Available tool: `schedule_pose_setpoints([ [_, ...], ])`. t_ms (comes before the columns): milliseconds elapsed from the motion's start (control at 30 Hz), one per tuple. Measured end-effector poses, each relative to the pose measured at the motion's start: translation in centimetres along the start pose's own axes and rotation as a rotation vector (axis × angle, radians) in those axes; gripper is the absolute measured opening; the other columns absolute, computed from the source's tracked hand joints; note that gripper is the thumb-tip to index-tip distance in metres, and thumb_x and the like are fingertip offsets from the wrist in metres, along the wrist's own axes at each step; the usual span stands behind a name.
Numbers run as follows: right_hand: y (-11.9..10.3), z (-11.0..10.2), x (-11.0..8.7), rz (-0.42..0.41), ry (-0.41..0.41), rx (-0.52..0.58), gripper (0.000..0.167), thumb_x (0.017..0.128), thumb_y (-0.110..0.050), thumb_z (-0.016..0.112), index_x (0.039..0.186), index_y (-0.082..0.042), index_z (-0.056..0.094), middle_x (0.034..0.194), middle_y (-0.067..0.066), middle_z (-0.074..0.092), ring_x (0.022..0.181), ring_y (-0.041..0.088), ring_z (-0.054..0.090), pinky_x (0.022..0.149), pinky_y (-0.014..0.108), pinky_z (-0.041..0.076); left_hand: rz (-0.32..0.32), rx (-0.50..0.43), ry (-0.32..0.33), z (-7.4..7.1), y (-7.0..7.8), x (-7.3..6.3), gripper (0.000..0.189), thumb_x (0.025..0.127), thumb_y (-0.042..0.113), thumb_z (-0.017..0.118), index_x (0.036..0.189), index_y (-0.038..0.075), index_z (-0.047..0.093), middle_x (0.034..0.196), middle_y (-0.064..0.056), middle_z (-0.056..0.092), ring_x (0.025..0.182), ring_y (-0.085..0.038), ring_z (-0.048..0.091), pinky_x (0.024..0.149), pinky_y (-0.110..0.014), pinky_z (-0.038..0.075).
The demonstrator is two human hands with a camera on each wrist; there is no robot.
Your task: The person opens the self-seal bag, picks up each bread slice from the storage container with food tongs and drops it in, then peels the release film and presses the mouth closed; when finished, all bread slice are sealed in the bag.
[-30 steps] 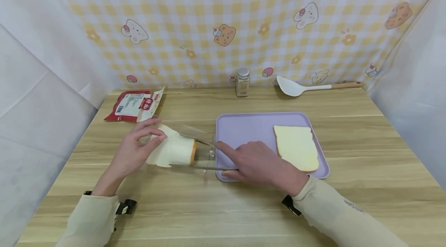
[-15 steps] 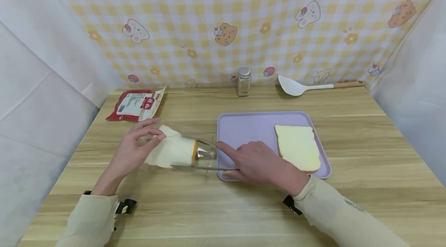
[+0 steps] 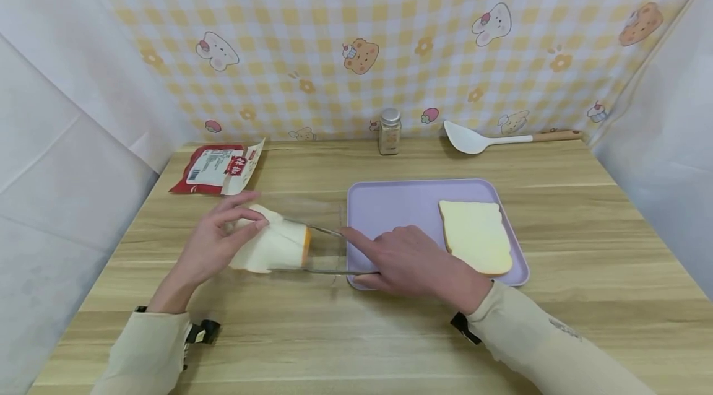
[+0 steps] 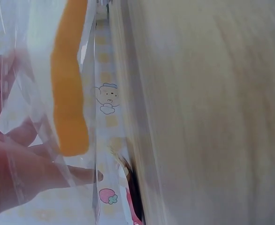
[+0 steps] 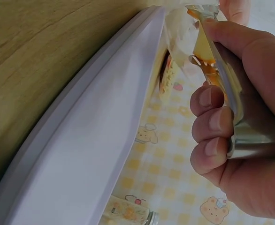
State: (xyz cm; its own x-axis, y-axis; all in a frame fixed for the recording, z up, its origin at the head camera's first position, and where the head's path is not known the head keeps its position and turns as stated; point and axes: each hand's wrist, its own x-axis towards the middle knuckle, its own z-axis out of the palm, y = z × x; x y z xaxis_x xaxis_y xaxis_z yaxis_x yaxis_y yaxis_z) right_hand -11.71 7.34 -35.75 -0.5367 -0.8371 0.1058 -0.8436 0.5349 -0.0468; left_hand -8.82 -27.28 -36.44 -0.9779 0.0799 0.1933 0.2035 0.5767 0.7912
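My left hand (image 3: 220,237) pinches a clear plastic bag (image 4: 39,89), with white bread (image 3: 278,243) inside it. The bread's orange crust (image 4: 69,79) shows through the film in the left wrist view. From the opposite side, my right hand (image 3: 409,262) grips metal tongs (image 5: 262,140), index finger along one arm and the other fingers curled round. The tongs' arms reach into the bag mouth and lie along both sides of the bread; their tips are partly hidden. Under my right hand is a lilac tray (image 3: 390,200), with one bread slice (image 3: 477,237) on its right side.
A red and white food packet (image 3: 214,169) lies behind my left hand. A seasoning jar (image 3: 389,132) stands at the back of the wooden table (image 3: 312,345), and a white spatula (image 3: 470,138) with a wooden handle lies right of it. A checked curtain (image 3: 312,42) hangs behind.
The bread and the tongs have shifted slightly left and toward me since half a second ago. Both hands keep their grips; the tray and its slice stay put.
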Motion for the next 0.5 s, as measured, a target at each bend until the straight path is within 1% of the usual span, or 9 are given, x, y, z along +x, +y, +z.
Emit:
schedule_pose_setpoints([
  [133, -0.13, 0.06, 0.33, -0.007, 0.007, -0.024, 0.070, 0.097, -0.057, 0.070, 0.150, -0.019, 0.046, 0.054, -0.009, 0.042, 0.045, 0.011, 0.040, 0.046, 0.033, 0.042, 0.022, -0.014, -0.014, 0.12, 0.01, -0.01, 0.006, 0.099, 0.009, 0.074, 0.101, 0.008, 0.079, 0.153, -0.014, 0.055, 0.150, -0.038, 0.039, 0.112, -0.071, 0.034],
  [333, -0.12, 0.05, 0.66, -0.014, 0.026, -0.052, 0.066, 0.097, -0.056, 0.069, 0.148, -0.020, 0.047, 0.053, -0.008, 0.041, 0.044, 0.013, 0.040, 0.044, 0.034, 0.040, 0.049, 0.003, -0.030, 0.24, 0.13, 0.06, 0.005, 0.098, 0.009, 0.075, 0.099, 0.012, 0.080, 0.153, -0.015, 0.055, 0.151, -0.040, 0.037, 0.111, -0.072, 0.034],
  [500, -0.06, -0.02, 0.87, -0.021, 0.035, -0.067, 0.064, 0.097, -0.056, 0.068, 0.146, -0.020, 0.047, 0.053, -0.007, 0.040, 0.043, 0.013, 0.038, 0.043, 0.034, 0.039, 0.072, 0.011, -0.029, 0.36, -0.02, 0.11, 0.006, 0.097, 0.008, 0.075, 0.097, 0.012, 0.080, 0.152, -0.016, 0.056, 0.150, -0.041, 0.038, 0.112, -0.069, 0.033],
])
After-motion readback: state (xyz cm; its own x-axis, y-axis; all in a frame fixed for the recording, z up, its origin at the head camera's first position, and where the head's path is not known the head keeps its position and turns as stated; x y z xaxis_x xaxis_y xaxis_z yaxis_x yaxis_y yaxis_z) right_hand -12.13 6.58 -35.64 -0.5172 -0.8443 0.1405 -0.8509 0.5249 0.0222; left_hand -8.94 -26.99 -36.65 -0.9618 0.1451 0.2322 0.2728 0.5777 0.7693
